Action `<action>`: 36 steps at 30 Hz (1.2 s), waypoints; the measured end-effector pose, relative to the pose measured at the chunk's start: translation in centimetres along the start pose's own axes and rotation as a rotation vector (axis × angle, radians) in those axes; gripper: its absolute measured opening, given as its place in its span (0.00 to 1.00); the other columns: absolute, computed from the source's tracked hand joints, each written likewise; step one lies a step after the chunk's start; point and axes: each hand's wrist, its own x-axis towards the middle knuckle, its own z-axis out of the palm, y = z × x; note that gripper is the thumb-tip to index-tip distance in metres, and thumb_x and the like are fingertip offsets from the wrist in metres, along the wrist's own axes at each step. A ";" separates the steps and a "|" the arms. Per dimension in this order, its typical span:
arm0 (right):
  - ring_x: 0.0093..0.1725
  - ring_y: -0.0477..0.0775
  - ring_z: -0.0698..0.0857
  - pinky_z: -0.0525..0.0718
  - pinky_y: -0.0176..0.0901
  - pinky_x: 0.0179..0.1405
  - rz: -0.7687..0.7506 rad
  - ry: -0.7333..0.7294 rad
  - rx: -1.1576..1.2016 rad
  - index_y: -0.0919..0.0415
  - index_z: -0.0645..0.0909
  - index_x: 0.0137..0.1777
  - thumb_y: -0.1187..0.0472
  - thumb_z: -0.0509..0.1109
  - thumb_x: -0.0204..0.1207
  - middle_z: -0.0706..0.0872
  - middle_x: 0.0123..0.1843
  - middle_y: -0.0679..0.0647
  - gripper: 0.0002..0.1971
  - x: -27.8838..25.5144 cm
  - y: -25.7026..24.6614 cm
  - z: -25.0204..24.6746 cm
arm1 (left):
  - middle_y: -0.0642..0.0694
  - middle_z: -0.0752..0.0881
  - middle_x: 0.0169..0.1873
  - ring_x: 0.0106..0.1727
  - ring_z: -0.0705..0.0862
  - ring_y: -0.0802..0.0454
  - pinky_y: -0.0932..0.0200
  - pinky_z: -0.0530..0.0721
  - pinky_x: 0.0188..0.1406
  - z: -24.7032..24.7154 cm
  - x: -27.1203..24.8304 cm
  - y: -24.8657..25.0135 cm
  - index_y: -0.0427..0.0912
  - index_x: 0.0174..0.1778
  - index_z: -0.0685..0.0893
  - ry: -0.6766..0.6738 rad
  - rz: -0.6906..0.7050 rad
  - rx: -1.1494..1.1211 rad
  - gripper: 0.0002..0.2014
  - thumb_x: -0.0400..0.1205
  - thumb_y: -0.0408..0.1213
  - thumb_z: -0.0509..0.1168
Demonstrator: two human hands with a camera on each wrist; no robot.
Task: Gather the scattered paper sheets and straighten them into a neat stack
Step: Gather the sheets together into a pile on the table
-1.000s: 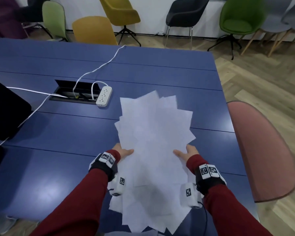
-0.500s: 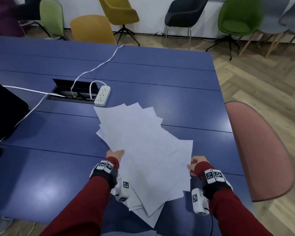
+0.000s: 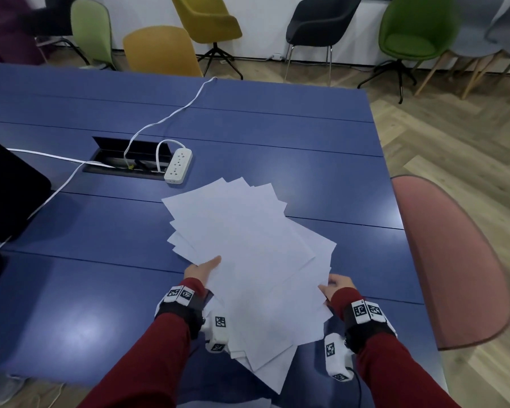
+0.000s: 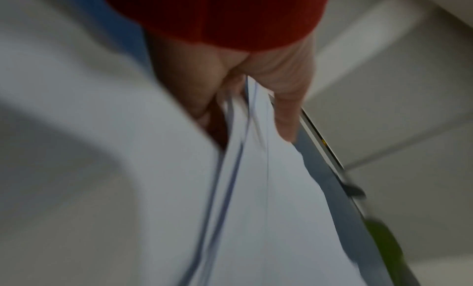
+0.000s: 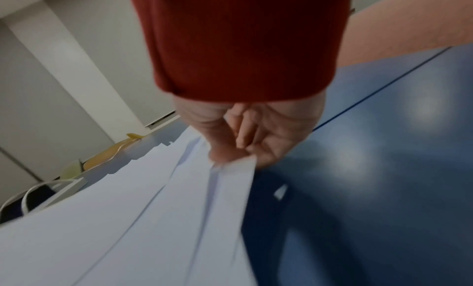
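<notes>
A fanned, uneven bundle of white paper sheets (image 3: 248, 260) is held over the near part of the blue table (image 3: 71, 290), its corners sticking out at different angles. My left hand (image 3: 202, 269) grips the bundle's left edge, thumb on top; the left wrist view shows the sheets (image 4: 256, 209) between thumb and fingers (image 4: 286, 116). My right hand (image 3: 337, 285) pinches the right edge; in the right wrist view the thumb (image 5: 220, 148) presses the sheets (image 5: 153, 219) against the fingers. The bundle's near corners hang past the table's front edge.
A white power strip (image 3: 178, 165) with white cables lies next to an open cable hatch (image 3: 127, 160) beyond the papers. A dark object (image 3: 6, 189) sits at the table's left edge. A pink chair (image 3: 448, 260) stands close on the right; more chairs line the far wall.
The bundle has swung from pointing straight ahead to slanting left and has dropped lower toward the table. My right hand slid nearer along the right edge; both hands kept their hold.
</notes>
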 end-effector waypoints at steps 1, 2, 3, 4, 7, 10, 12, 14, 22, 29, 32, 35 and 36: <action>0.22 0.54 0.78 0.79 0.39 0.29 0.014 0.047 0.021 0.61 0.77 0.33 0.68 0.70 0.70 0.80 0.26 0.58 0.07 -0.1 -0.1 -0.2 | 0.33 0.86 0.58 0.50 0.87 0.38 0.48 0.85 0.54 -0.3 0.1 -0.2 0.30 0.59 0.80 -0.055 0.003 -0.059 0.30 0.65 0.41 0.81; 0.22 0.54 0.78 0.81 0.42 0.31 0.042 0.055 0.068 0.60 0.76 0.32 0.68 0.69 0.70 0.79 0.25 0.58 0.08 -0.2 0.0 -0.1 | 0.33 0.87 0.55 0.47 0.87 0.40 0.48 0.86 0.52 -0.4 0.1 -0.5 0.33 0.57 0.80 -0.102 -0.009 -0.113 0.25 0.68 0.36 0.79; 0.22 0.55 0.77 0.83 0.46 0.33 0.066 0.052 0.147 0.60 0.74 0.32 0.68 0.69 0.71 0.78 0.25 0.58 0.10 -0.3 -0.1 0.0 | 0.37 0.88 0.52 0.45 0.87 0.43 0.50 0.86 0.51 -0.5 0.2 -0.8 0.36 0.57 0.80 -0.135 -0.019 -0.144 0.20 0.70 0.29 0.76; 0.22 0.55 0.77 0.85 0.49 0.35 0.081 0.034 0.196 0.59 0.72 0.31 0.67 0.69 0.73 0.77 0.26 0.58 0.11 -0.4 -0.1 0.2 | 0.41 0.88 0.48 0.43 0.88 0.46 0.54 0.85 0.50 -0.5 0.3 -1.2 0.37 0.58 0.80 -0.143 -0.029 -0.155 0.21 0.71 0.25 0.74; 0.20 0.53 0.76 0.83 0.42 0.25 0.015 -0.110 0.142 0.61 0.69 0.30 0.68 0.69 0.75 0.75 0.23 0.58 0.14 -0.7 -0.5 1.0 | 0.43 0.88 0.44 0.36 0.88 0.48 0.56 0.84 0.49 0.1 1.4 -2.1 0.35 0.65 0.78 -0.093 -0.017 -0.170 0.36 0.60 0.33 0.82; 0.18 0.45 0.83 0.78 0.32 0.16 0.024 -0.399 0.030 0.63 0.73 0.36 0.69 0.71 0.74 0.84 0.20 0.55 0.09 -1.9 -0.9 1.2 | 0.35 0.86 0.59 0.51 0.86 0.40 0.46 0.83 0.57 0.4 2.6 -2.7 0.30 0.68 0.74 0.001 -0.017 -0.109 0.44 0.57 0.39 0.84; 0.18 0.44 0.82 0.75 0.31 0.16 0.035 -0.494 -0.077 0.63 0.76 0.35 0.65 0.73 0.73 0.86 0.23 0.55 0.09 -1.9 -0.8 0.7 | 0.33 0.81 0.66 0.60 0.84 0.37 0.44 0.80 0.63 0.5 1.8 -2.3 0.28 0.72 0.70 0.038 -0.024 0.009 0.38 0.67 0.32 0.79; 0.18 0.47 0.78 0.75 0.32 0.17 0.028 -0.401 -0.146 0.61 0.75 0.30 0.59 0.76 0.71 0.86 0.27 0.58 0.14 -0.6 -0.6 -0.1 | 0.35 0.74 0.73 0.71 0.77 0.38 0.48 0.75 0.71 0.7 1.3 -1.8 0.27 0.76 0.64 0.058 -0.035 0.124 0.38 0.73 0.32 0.74; 0.60 0.60 0.81 0.75 0.46 0.64 0.019 0.143 0.070 0.64 0.72 0.70 0.49 0.74 0.70 0.82 0.60 0.59 0.32 0.3 -3.0 -1.9 | 0.36 0.80 0.68 0.69 0.80 0.40 0.52 0.75 0.69 -1.0 1.7 -1.8 0.28 0.70 0.73 -0.071 0.023 0.445 0.28 0.73 0.25 0.72; 0.55 0.53 0.79 0.74 0.41 0.55 -0.069 -0.301 0.011 0.57 0.74 0.64 0.49 0.74 0.72 0.80 0.59 0.49 0.24 -2.8 -5.0 -2.7 | 0.34 0.84 0.61 0.65 0.82 0.36 0.35 0.75 0.70 -2.2 1.5 -2.4 0.33 0.67 0.76 -0.304 0.041 0.186 0.38 0.57 0.22 0.72; 0.56 0.53 0.81 0.76 0.42 0.58 -0.138 -0.334 -0.088 0.53 0.76 0.59 0.44 0.77 0.64 0.83 0.57 0.51 0.26 -2.6 -4.4 -2.9 | 0.35 0.84 0.61 0.64 0.81 0.36 0.39 0.75 0.71 -2.1 1.1 -1.8 0.32 0.69 0.75 -0.364 0.064 0.200 0.34 0.65 0.18 0.71; 0.62 0.52 0.82 0.76 0.42 0.63 -0.221 -0.309 -0.129 0.55 0.76 0.63 0.53 0.79 0.66 0.83 0.57 0.49 0.27 -2.2 -4.3 -2.7 | 0.33 0.87 0.53 0.56 0.85 0.37 0.44 0.81 0.61 -1.2 0.4 -0.5 0.27 0.67 0.78 -0.450 0.068 0.131 0.30 0.66 0.15 0.69; 0.63 0.51 0.82 0.76 0.40 0.63 -0.227 -0.325 -0.143 0.55 0.75 0.64 0.57 0.78 0.67 0.83 0.57 0.47 0.25 -2.2 -4.2 -2.9 | 0.32 0.88 0.51 0.52 0.87 0.36 0.44 0.85 0.56 -0.9 0.1 -0.1 0.28 0.63 0.81 -0.525 0.039 0.052 0.27 0.66 0.18 0.69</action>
